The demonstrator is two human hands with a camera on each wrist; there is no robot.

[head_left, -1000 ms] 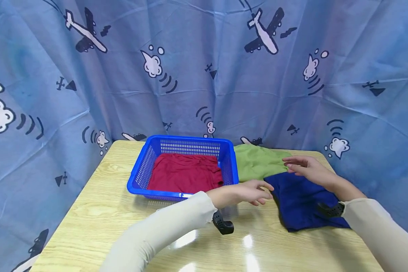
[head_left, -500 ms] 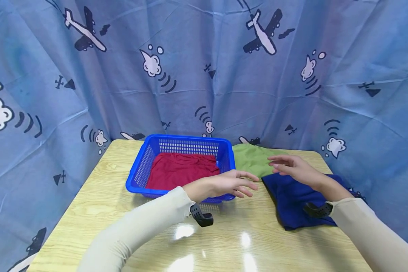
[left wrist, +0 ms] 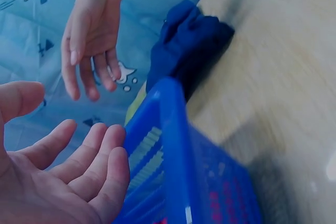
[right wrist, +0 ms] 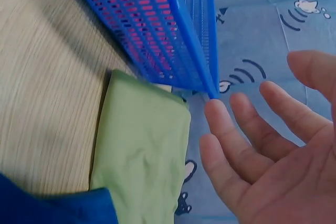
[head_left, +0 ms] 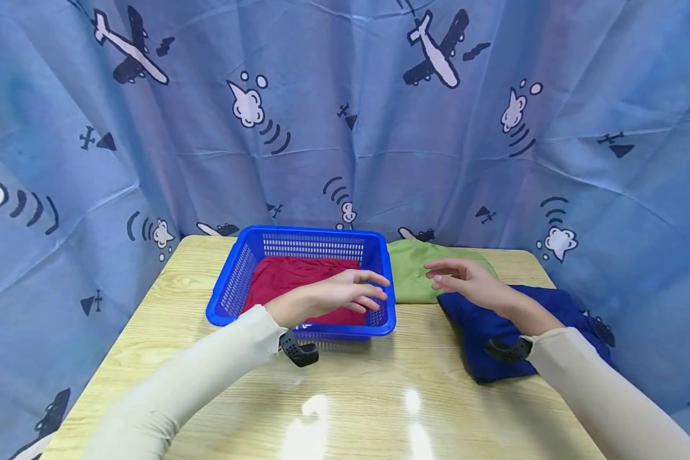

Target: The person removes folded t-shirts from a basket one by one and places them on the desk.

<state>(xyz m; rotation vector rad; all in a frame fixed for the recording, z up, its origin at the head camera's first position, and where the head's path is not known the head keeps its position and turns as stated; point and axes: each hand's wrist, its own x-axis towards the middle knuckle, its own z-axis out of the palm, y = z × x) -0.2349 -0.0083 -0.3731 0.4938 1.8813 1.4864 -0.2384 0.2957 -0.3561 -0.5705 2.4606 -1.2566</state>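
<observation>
"Head view: where was the basket?"
"On the table, long axis side to side, red cloth inside, bare wood before its front edge."
"The 2 hands?"
"Left hand by the basket's right end, right hand near the green cloth; both were loosely spread, gripping nothing."
"Left wrist view?"
"A basket corner showed near the hand."
"Right wrist view?"
"Green cloth lay between basket and blue cloth."
</observation>
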